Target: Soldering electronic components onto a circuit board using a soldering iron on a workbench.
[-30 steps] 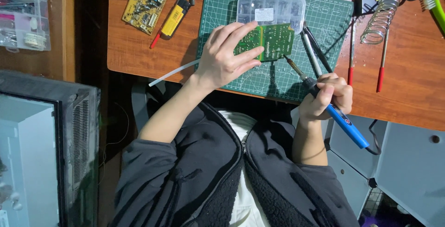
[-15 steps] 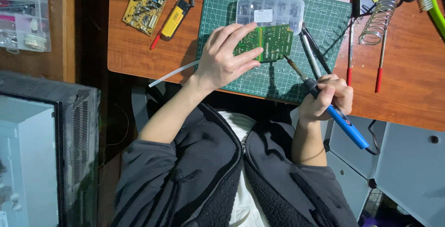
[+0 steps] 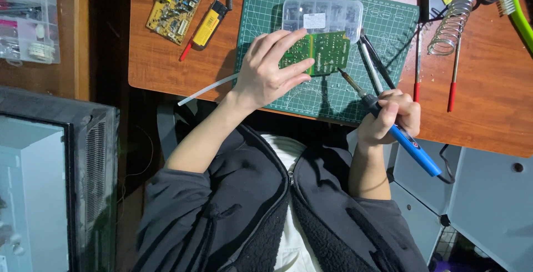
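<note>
My left hand (image 3: 270, 68) lies on a green circuit board (image 3: 325, 51), fingers holding its left side down on the green cutting mat (image 3: 388, 33). My right hand (image 3: 390, 117) grips a blue-handled soldering iron (image 3: 395, 130) like a pen. The iron's metal tip (image 3: 344, 75) touches the board's lower right edge. Behind the board lies a clear plastic compartment box (image 3: 322, 14).
A second, yellowish circuit board (image 3: 174, 6) and a yellow-handled tool (image 3: 205, 28) lie at the wooden table's left. Tweezers (image 3: 371, 60), two red-tipped rods (image 3: 416, 66), a coiled iron stand (image 3: 451, 25) and a green toothbrush (image 3: 519, 14) lie right. A white tube (image 3: 206, 89) pokes over the front edge.
The soldering iron's tip has crept a little nearer the board's lower right edge. My left hand stays on the board.
</note>
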